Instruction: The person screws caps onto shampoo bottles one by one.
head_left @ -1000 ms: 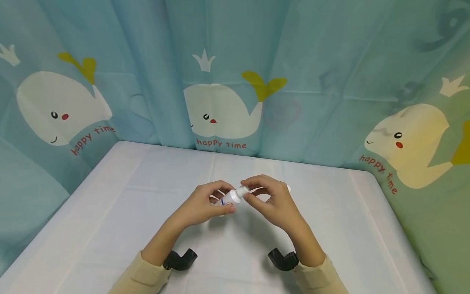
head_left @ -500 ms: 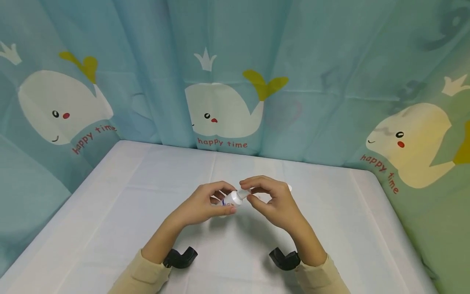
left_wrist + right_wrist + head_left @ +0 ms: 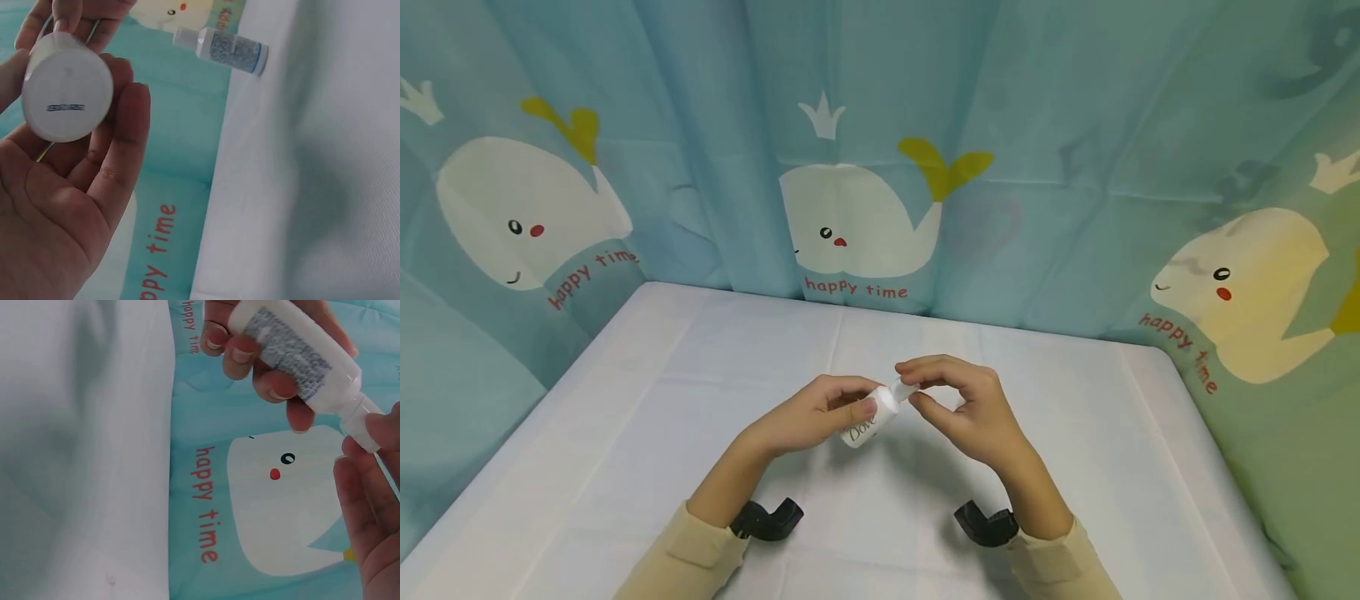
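Note:
My left hand (image 3: 838, 402) grips a small white bottle (image 3: 867, 421) with "Dove" printed on its side, held above the table (image 3: 647, 400). My right hand (image 3: 942, 393) pinches the bottle's small cap (image 3: 904, 389) between thumb and forefinger. The left wrist view looks at the bottle's round base (image 3: 67, 94), with my left hand (image 3: 94, 156) curled round it. From the right wrist, the bottle (image 3: 294, 356) slants down to its cap (image 3: 361, 428), and my right fingertips (image 3: 369, 481) press on that cap.
A second small bottle (image 3: 222, 49) with a grey label lies on the white tablecloth beyond my hands. Teal whale-print curtains (image 3: 880, 125) close in the table's back and sides. Black wrist mounts (image 3: 767, 518) (image 3: 987, 527) sit under my forearms.
The bottle has turned in my left hand, so its "Dove" label now faces up and its base tips toward me. Both hands stay together over the table's middle.

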{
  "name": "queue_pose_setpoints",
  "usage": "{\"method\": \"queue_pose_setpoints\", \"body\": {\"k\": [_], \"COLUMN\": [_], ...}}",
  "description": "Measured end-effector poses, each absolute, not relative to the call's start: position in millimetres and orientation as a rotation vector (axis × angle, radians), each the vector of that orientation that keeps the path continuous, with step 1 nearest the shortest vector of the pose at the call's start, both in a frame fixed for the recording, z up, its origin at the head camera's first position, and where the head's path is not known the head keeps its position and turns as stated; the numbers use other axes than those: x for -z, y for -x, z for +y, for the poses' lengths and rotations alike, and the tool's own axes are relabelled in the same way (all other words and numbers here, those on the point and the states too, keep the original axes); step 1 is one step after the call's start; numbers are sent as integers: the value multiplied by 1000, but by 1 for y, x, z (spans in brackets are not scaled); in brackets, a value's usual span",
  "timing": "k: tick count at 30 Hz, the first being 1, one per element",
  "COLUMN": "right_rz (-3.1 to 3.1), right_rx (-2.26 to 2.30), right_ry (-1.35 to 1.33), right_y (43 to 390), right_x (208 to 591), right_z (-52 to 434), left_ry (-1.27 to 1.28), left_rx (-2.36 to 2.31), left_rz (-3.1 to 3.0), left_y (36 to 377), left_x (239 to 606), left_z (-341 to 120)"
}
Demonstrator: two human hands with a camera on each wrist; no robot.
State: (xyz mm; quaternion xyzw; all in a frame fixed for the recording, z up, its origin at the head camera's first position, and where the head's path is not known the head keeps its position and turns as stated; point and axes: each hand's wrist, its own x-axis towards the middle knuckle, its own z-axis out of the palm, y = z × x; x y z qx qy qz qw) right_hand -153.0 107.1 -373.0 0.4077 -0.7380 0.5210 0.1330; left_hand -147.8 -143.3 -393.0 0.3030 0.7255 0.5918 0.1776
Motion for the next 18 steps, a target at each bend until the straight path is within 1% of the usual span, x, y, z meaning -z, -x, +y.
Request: {"method": "queue_pose_setpoints", "body": {"k": [9,18], "right_rz": [-2168,-2207], "right_rx": [-1556,-1499], "right_ry": [-1155,-1102], "right_y": [152,149], "right_x": [371,373], "right_z": [105,102], "left_ry": [-772,-777], "left_rx": [-1708,-1720], "left_rz": [2110,2096], "left_y": [146,144], "left_x": [390,389], "left_z": [-141,-136]}}
